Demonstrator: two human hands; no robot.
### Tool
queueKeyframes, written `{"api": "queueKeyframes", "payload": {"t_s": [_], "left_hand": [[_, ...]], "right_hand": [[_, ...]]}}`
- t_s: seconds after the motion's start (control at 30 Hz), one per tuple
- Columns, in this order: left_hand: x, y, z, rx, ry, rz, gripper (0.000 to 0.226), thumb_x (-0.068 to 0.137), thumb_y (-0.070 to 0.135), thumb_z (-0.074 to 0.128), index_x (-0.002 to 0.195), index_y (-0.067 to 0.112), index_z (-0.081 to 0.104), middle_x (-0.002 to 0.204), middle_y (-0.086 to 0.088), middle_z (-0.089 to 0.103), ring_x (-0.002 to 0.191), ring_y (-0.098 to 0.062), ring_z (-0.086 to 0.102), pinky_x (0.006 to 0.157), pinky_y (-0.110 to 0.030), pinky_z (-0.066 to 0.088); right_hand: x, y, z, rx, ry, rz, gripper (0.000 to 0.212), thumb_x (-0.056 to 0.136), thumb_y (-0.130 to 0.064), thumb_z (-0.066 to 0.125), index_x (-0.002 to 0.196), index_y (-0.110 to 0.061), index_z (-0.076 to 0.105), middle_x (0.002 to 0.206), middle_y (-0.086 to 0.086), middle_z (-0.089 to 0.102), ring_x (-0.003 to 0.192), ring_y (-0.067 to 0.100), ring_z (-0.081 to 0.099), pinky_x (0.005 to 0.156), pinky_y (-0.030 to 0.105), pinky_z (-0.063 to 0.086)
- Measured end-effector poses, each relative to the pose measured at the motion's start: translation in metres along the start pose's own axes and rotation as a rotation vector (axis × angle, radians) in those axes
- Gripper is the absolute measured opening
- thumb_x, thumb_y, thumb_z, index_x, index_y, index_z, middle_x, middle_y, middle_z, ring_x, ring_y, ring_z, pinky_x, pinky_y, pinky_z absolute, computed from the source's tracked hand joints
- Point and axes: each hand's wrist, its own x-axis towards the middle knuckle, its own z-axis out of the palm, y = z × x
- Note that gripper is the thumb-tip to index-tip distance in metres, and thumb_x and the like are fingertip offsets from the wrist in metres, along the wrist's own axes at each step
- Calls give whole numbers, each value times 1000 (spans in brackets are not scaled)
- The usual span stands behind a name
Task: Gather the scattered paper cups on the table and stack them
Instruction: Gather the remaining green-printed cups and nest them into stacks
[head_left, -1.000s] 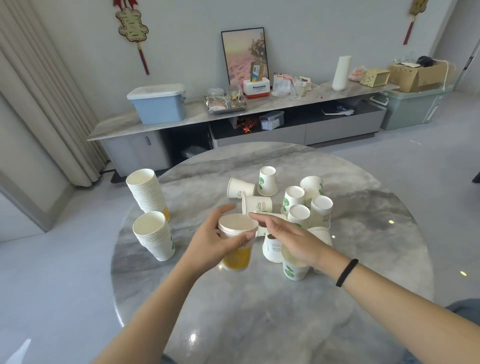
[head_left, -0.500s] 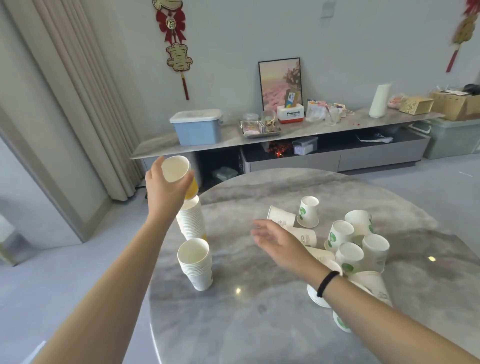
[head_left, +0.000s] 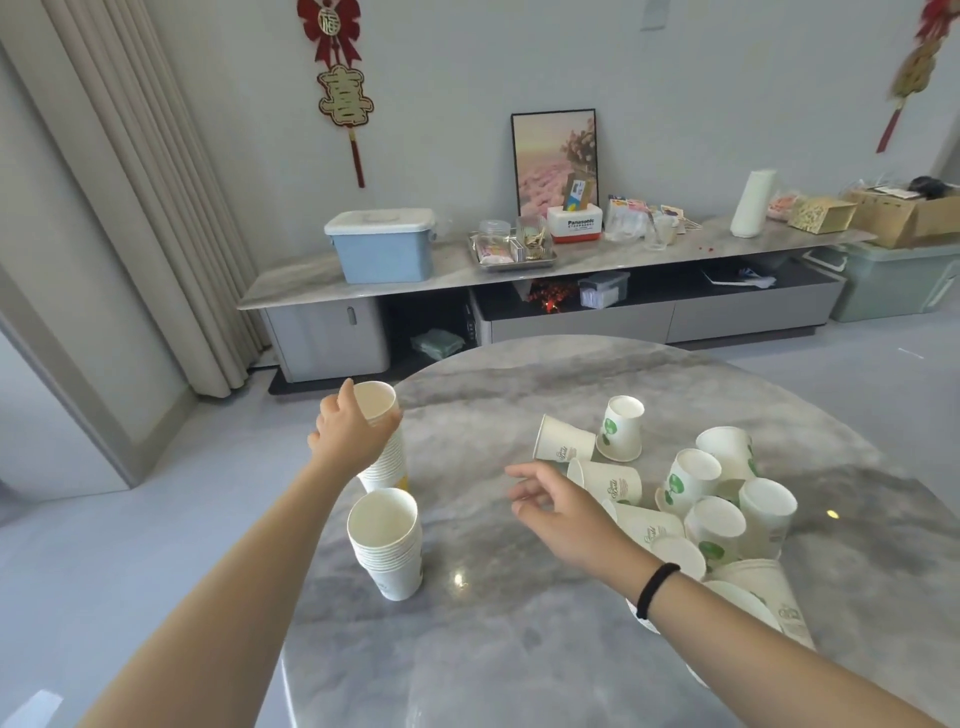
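My left hand (head_left: 349, 434) grips the top paper cup (head_left: 375, 401) of the far stack (head_left: 390, 462) at the table's left edge, the cup seated on that stack. A shorter stack (head_left: 387, 540) of white cups stands just in front of it. My right hand (head_left: 556, 506) hovers over the table's middle, fingers loosely spread and holding nothing, just left of several scattered white cups with green prints (head_left: 696, 493). Some lie on their sides, like one near my fingers (head_left: 563, 441); others stand upside down (head_left: 621, 428).
The round grey marble table (head_left: 519, 649) has its left edge close beside both stacks. Behind it runs a low TV cabinet (head_left: 519, 291) carrying a blue lidded bin (head_left: 382, 249), a tray and boxes. Curtains (head_left: 156, 182) hang at the left.
My left hand carried the cup from the table's middle to the far stack and lowered it onto the top. My right hand let go and hangs free. The view swung left.
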Motion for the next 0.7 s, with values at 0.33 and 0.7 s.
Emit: {"api": "queueKeyframes", "payload": {"t_s": [0.33,0.7], "left_hand": [[-46,40,8,49,91,287,66,89,46,51,144,19,27,153,-8,24,143,-25,18,117,-44,4],[-126,97,113,-212,-369,253,41,90,29,53,128,15,48,126,-8,54,118,-22,52,105,-39,38]], "right_hand": [[-16,22,-30,-88,25,-1,35,88,-13,56,122,-20,53,106,-5,55,94,10,54,77,10,38],[-51,79,-100,-749,12,98,63,77,-45,64,133,-28,42,133,-3,47,125,23,38,99,32,28]]}}
